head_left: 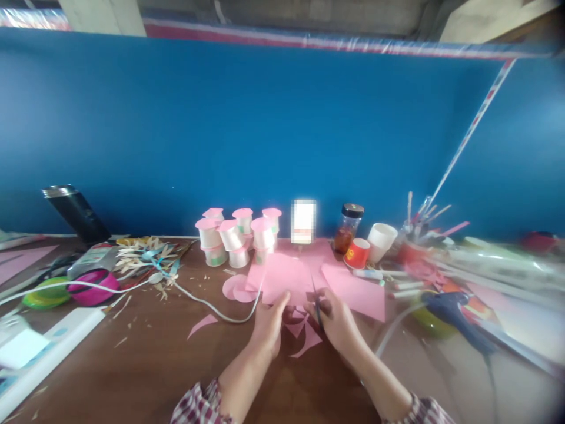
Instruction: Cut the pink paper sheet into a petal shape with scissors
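Note:
My left hand (269,323) pinches the near edge of a pink paper sheet (282,278) that lies on the brown table (145,359). My right hand (336,321) is closed round a pair of dark scissors (318,307), whose blades point up at the sheet's edge between my hands. Pink paper offcuts (304,341) lie under and just in front of both hands. A second pink sheet (355,290) rests to the right of the scissors.
Several white spools with pink tops (238,234) stand behind the paper, beside a glass jar (348,228), a red cup (357,253) and a white cup (380,241). A blue glue gun (454,309) lies right. Bowls (90,287), a white cable (207,306) and a dark flask (77,213) sit left.

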### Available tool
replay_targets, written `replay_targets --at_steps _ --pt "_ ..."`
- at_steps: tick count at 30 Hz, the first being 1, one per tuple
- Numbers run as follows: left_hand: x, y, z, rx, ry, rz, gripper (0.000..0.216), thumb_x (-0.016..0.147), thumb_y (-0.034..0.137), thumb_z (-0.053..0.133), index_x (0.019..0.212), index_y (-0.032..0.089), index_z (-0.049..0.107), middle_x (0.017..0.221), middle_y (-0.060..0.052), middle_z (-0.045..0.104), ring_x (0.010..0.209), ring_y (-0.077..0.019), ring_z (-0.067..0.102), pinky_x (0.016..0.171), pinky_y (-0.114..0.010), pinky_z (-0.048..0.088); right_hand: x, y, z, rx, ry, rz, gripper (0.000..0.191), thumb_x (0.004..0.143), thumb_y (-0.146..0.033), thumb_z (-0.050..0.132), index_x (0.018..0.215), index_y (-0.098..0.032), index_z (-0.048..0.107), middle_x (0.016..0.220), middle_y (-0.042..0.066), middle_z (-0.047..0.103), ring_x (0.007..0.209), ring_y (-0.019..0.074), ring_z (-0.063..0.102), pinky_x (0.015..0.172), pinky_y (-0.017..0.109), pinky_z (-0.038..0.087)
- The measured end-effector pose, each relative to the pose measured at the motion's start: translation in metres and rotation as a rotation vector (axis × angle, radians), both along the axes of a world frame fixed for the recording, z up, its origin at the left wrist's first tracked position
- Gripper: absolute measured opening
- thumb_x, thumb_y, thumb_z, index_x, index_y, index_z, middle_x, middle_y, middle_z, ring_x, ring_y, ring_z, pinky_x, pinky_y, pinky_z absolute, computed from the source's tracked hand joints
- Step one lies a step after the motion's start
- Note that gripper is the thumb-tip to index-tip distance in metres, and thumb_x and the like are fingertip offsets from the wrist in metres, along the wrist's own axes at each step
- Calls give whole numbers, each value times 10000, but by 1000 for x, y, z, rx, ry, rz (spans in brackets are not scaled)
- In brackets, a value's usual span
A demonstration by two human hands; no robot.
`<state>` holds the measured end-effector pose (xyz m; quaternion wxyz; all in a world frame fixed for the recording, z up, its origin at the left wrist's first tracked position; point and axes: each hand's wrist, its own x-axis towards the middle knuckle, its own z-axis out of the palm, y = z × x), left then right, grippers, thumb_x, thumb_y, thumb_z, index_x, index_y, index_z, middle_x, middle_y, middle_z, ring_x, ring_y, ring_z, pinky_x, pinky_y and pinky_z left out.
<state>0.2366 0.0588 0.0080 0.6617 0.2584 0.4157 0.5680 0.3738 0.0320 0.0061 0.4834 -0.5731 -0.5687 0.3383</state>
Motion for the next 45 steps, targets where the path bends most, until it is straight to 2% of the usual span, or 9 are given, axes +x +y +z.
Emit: replay_targets --at_steps 6,11,22,28,35,40,45 --pt "0 -2 7 -18 6 6 253 576 278 747 646 89 593 515 -12 576 469 -107 537 470 -223 462 2 -2 1 44 -193 -26 179 717 -339 631 805 -198 562 602 -18 623 522 153 546 479 216 397" --pt "-1 -2 7 9 19 -2 243 600 276 732 686 87 606 537 -12 586 477 -102 538 459 -212 454 2 -2 1 47 -199 -61 199 699 -352 643 817 -206 578 596 -16 628 516 162 555 489 226 405" --pt "-1 -1 7 -16 21 3 222 576 276 732 615 93 610 513 -32 600 470 -131 564 456 -230 460 2 -1 -5 81 -231 -50 210 707 -291 644 886 -218 562 669 -16 635 581 170 584 553 244 435" --pt "-1 -1 7 -27 23 8 230 601 291 715 564 111 576 433 4 541 411 -97 508 418 -200 412 2 3 -6 85 -77 -60 300 694 -343 676 910 -191 536 722 18 630 634 185 591 574 262 465" --pt "-5 3 5 -34 51 50 234 579 289 722 574 121 559 410 36 484 386 -70 439 386 -178 344 1 4 -8 68 95 20 443 639 -321 742 994 -194 508 857 64 642 728 205 608 613 298 505" --pt "-4 2 4 -24 95 6 235 609 300 707 597 107 574 434 32 480 402 -63 425 401 -178 339 -1 4 -1 38 309 -32 473 613 -327 769 979 -184 506 745 35 651 692 207 633 623 315 523" --pt "-3 0 -1 12 134 -88 241 617 315 709 603 106 591 466 21 500 422 -61 426 422 -180 331 -2 0 11 -18 410 -85 449 615 -371 761 949 -186 526 708 15 648 632 191 636 579 291 511"
